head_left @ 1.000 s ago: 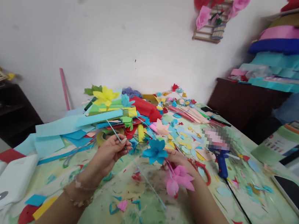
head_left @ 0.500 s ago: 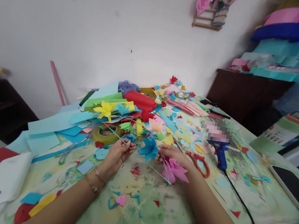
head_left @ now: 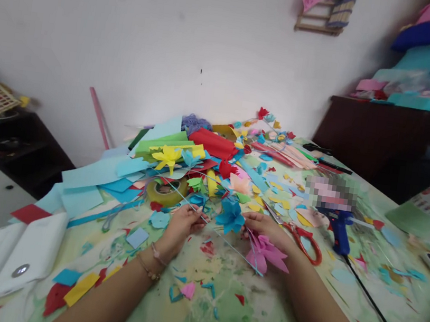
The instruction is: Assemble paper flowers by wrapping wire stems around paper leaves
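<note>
My left hand (head_left: 182, 227) pinches a thin light-blue string (head_left: 229, 245) between thumb and fingers, just in front of the tape roll. The string runs on across to a pink paper flower (head_left: 266, 254), which hangs below my right wrist. My right hand (head_left: 265, 227) is closed at the side of a blue paper flower (head_left: 230, 215); its fingertips seem to grip the string by this flower, though the flower and fingers partly hide the hold. Further up the string, beyond my left hand, lies a yellow paper flower (head_left: 167, 158).
A tape roll (head_left: 164, 192), orange-handled scissors (head_left: 303, 244) and a blue glue gun (head_left: 339, 232) with a black cord lie around the hands. Coloured paper sheets (head_left: 93, 171) and scraps cover the table. A white case (head_left: 31, 258) stands at the left.
The view has swung left, so everything sits further right in the picture. Both hands keep their holds, and the string's near stretch now runs straighter between my left hand and the pink flower.
</note>
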A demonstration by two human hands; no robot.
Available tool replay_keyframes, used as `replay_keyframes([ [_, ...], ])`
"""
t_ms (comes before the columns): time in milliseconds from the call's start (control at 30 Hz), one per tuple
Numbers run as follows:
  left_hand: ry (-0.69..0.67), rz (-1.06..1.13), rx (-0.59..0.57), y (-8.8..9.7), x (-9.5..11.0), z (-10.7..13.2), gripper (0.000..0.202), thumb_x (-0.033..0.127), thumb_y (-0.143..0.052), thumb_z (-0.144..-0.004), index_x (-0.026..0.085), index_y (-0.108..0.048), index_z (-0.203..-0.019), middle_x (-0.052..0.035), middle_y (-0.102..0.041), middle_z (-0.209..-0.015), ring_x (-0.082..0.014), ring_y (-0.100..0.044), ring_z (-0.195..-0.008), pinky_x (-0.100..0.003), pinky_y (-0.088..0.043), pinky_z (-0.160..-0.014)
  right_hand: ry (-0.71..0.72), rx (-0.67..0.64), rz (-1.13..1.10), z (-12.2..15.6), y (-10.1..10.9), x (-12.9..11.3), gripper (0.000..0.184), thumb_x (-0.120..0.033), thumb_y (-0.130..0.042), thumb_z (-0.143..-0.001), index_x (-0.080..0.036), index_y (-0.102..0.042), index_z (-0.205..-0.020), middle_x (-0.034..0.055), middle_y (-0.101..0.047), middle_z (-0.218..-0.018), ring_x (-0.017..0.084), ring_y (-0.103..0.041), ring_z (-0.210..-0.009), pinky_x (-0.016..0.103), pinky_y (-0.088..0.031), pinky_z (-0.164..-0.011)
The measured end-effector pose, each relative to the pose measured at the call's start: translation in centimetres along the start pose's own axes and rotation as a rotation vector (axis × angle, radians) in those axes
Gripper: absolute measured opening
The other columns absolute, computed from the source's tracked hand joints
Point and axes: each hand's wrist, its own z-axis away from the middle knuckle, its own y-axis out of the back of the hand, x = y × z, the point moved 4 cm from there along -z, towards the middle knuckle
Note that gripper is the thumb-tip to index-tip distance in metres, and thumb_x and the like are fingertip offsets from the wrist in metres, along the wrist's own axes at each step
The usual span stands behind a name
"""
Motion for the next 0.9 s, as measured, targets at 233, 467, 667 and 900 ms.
replay_keyframes([
  [233, -0.127, -0.223, 0.098, 0.8, 0.1, 0.0, 0.042, 0.042, -0.074, -0.069, 0.015, -0.05, -0.091, -0.005, -0.063, -0.077, -0.0169, -0.063, -0.069, -0.028, -0.053, -0.063, -0.033, 0.024, 0.06, -0.4, 0.5, 0.9, 0.037, -0.045, -0.08, -0.056, -0.018, -0.062, -0.073, -0.0032, -0.061, -0.06, 0.01, -0.056, -0.052, 0.025, -0.043, -0.056],
  [467, -0.854, -0.828, 0.103, -1.7, 2.9, 4.8, 0.047, 0.023, -0.066, -0.079, 0.018, -0.046, -0.121, -0.0159, -0.042, -0.134, -0.03, -0.031, -0.132, -0.048, -0.021, -0.11, -0.029, 0.012, 0.052, -0.5, 0.3, 0.8, 0.034, -0.041, -0.08, -0.056, -0.018, -0.063, -0.073, -0.0033, -0.062, -0.059, 0.01, -0.055, -0.052, 0.025, -0.043, -0.056],
  [667, -1.188, -1.305, -0.89, -8.4, 0.3, 7.5, 0.028, 0.014, -0.038, -0.092, 0.018, -0.06, -0.11, -0.0126, -0.065, -0.104, -0.0246, -0.058, -0.101, -0.041, -0.043, -0.091, -0.027, 0.055, 0.008, -0.1, 0.1, 0.7, 0.036, -0.04, -0.083, -0.052, -0.017, -0.061, -0.068, -0.0041, -0.062, -0.059, 0.009, -0.054, -0.053, 0.023, -0.042, -0.055],
  [900, -1.066, -1.244, -0.929, -9.0, -1.5, 5.7, 0.028, 0.016, -0.04, -0.093, 0.02, -0.063, -0.11, -0.011, -0.067, -0.095, -0.0222, -0.061, -0.088, -0.04, -0.046, -0.086, -0.02, 0.045, 0.024, -0.2, 0.0, 0.6, 0.03, -0.039, -0.08, -0.057, -0.018, -0.06, -0.063, -0.0048, -0.06, -0.054, 0.009, -0.053, -0.051, 0.023, -0.04, -0.053],
])
